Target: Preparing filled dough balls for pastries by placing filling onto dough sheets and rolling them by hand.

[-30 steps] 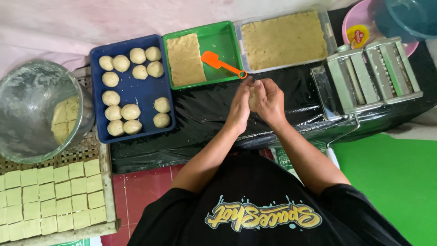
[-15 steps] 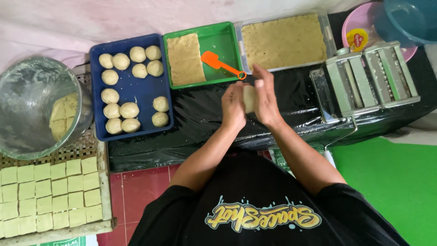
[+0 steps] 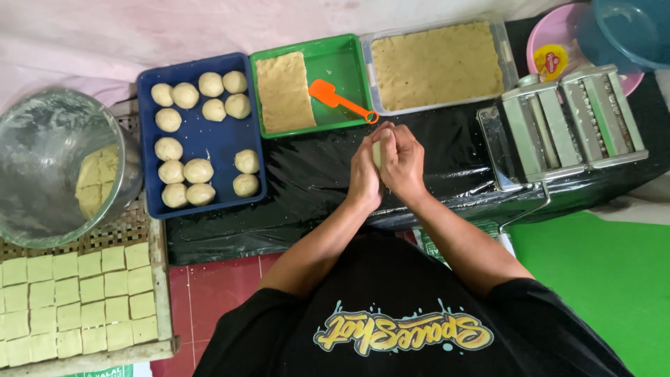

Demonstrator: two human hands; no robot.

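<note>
Currently the left hand (image 3: 366, 171) and right hand (image 3: 403, 162) are pressed together, cupped around a small piece of dough (image 3: 377, 151) held between the palms above the black sheet (image 3: 307, 174). Twelve finished balls (image 3: 198, 170) sit in the blue tray (image 3: 202, 136) to the left, which has room to spare. A dough slab (image 3: 283, 91) lies uncut in the green tray (image 3: 345, 66) beside an orange scraper (image 3: 338, 98), and the clear tray (image 3: 436, 64) beyond is full, so much work appears left. Compared with half a second ago, the palms have closed tighter, hiding most of the piece; the ball count is unchanged.
</note>
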